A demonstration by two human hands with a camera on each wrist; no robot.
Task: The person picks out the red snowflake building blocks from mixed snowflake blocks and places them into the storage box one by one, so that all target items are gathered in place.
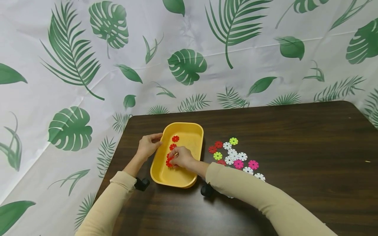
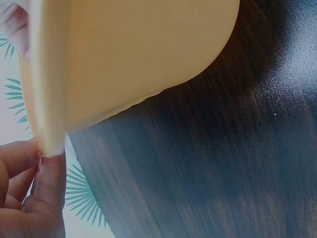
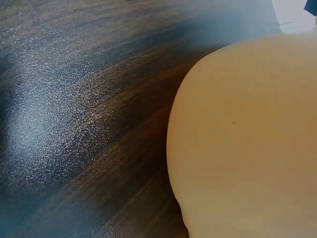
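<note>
A yellow plastic tray (image 1: 190, 136) stands on the table with a column of red notched plastic discs (image 1: 175, 138) in it. My left hand (image 1: 146, 146) pinches the tray's left wall between thumb and fingers; the left wrist view shows this left hand (image 2: 32, 198) at the wall's edge (image 2: 49, 99). Inside the tray my right hand (image 1: 184, 158) has its fingers curled, the fingertips pinching a red disc (image 1: 169, 163) at the near end of the column. The fingers partly cover that disc. In the right wrist view only the tray's outside (image 3: 247, 134) shows, without the right hand.
Right of the tray, loose notched discs lie spread on the dark wooden table (image 1: 295, 147): white discs (image 1: 242, 156), pink discs (image 1: 253, 164), yellow-green discs (image 1: 233, 141) and red discs (image 1: 218, 144). The right forearm crosses over their near side. A leaf-patterned cloth (image 1: 189, 29) hangs behind.
</note>
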